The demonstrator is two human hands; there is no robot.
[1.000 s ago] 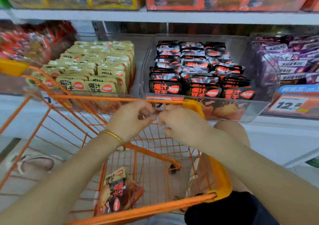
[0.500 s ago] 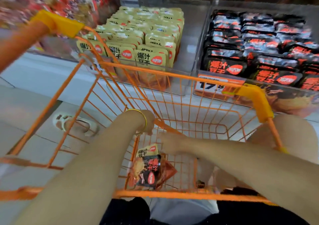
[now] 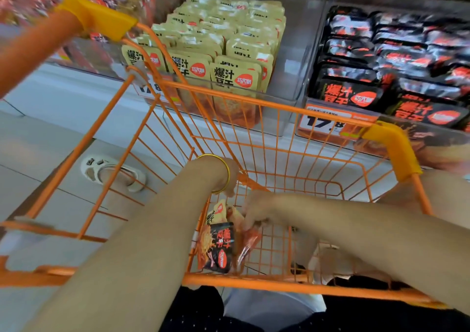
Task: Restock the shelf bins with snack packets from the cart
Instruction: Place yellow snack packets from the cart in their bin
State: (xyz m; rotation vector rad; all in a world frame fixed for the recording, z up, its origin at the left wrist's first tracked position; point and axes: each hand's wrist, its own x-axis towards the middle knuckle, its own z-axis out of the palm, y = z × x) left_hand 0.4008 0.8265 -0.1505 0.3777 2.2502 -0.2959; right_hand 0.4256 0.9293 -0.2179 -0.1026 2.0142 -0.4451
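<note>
Both arms reach down into the orange cart [image 3: 254, 104], hands close together but not touching. The right hand [image 3: 256, 208] has its fingers curled over the top edge of a red packet [image 3: 250, 242]. The left hand [image 3: 230, 179], just past a gold bangle [image 3: 227, 172], points away from view, so I cannot tell whether it holds anything. Right below it lie a yellow packet [image 3: 216, 213] and a black packet [image 3: 220, 251], leaning against the cart's near wall.

Wire walls close in on all sides of the hands. The near rim crosses under both forearms, and the far rim stands between the hands and the shelf. To the right of the right hand is bare mesh floor.

Beyond the far rim, ahead of the left hand, is the yellow bin [image 3: 295, 51], and the black bin [image 3: 311, 77] is ahead and right. Both are packed nearly to their front edges. A sandal [image 3: 112, 176] rests on the floor left of the cart.
</note>
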